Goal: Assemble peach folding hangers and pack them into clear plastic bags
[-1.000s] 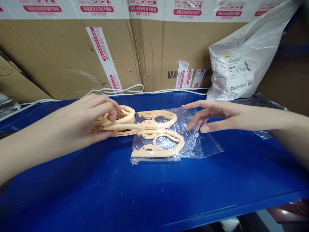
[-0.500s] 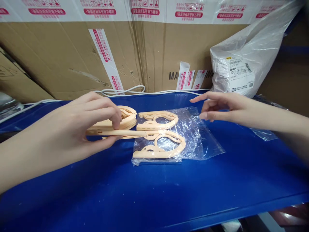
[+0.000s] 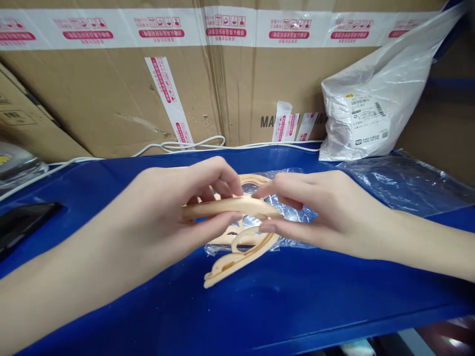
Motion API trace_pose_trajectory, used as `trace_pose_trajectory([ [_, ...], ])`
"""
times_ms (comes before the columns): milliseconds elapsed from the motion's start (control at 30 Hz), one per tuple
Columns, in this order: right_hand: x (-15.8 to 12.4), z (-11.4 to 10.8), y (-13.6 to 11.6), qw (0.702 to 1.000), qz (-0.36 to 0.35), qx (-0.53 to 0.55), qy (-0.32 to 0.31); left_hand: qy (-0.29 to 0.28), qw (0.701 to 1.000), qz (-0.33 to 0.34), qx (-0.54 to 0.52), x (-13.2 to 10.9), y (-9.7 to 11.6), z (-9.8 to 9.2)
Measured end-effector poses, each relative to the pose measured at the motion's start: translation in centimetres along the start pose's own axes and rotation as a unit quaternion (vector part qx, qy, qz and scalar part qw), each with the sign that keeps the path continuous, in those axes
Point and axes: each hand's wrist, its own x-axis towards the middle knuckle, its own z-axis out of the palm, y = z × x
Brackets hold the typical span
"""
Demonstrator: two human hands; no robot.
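A beige folding clothes hanger is up off the table, one arm between the fingers and thumb of my left hand, the other hanging open below. My right hand pinches its right-hand end near the joint, index finger above and thumb below. Under both hands lies a clear plastic bag with more beige folding hangers on or in it; I cannot tell which. My left hand hides most of the stack behind it.
A blue-covered table carries everything. Large cardboard boxes stand along the back, with a white cable at their foot. At the right are a white plastic parcel and clear film. A black phone-like object lies left.
My left hand has moved right, bringing a hanger from the stack to above the bag. My right hand has come left and closed on its end. The hanger's lower arm now swings out.
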Motion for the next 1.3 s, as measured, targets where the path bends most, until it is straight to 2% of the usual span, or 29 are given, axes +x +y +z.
trace_pose_trajectory([
  [100,0.3,0.4,0.6,0.999,0.020,0.032,-0.037,-0.020,0.999,0.041,0.028,0.6,0.7,0.8],
  [267,-0.3,0.4,2.0,0.989,0.078,0.114,-0.058,0.040,0.978,0.118,0.167,-0.4,0.3,1.6],
  [400,-0.9,0.6,2.8,0.979,0.112,0.155,-0.066,0.100,0.952,0.182,0.225,-2.2,0.2,3.1],
  [500,-1.1,0.9,3.1,0.966,0.140,0.207,-0.062,0.029,0.954,0.200,0.221,-3.0,0.2,4.3],
  [567,-1.2,1.1,3.3,0.958,0.151,0.238,-0.055,-0.026,0.970,0.151,0.190,-3.1,0.2,4.9],
  [667,-1.3,1.2,3.3,0.950,0.156,0.265,-0.048,-0.095,0.991,0.044,0.085,-2.9,-0.1,5.3],
  [767,-1.3,1.2,3.2,0.946,0.157,0.279,-0.049,-0.135,0.989,-0.045,-0.027,-2.7,-0.3,5.3],
  [900,-1.4,1.0,3.1,0.952,0.146,0.264,-0.054,-0.150,0.973,-0.124,-0.127,-2.7,-0.2,5.2],
  [1000,-1.5,0.9,3.1,0.959,0.130,0.242,-0.071,-0.151,0.960,-0.147,-0.186,-2.5,-0.2,5.1],
  [1167,-1.4,0.9,3.1,0.961,0.114,0.235,-0.087,-0.121,0.935,-0.191,-0.273,-1.9,-0.3,4.7],
  [1300,-1.3,1.1,3.0,0.958,0.119,0.251,-0.078,-0.111,0.901,-0.227,-0.354,-1.8,-0.6,4.5],
])
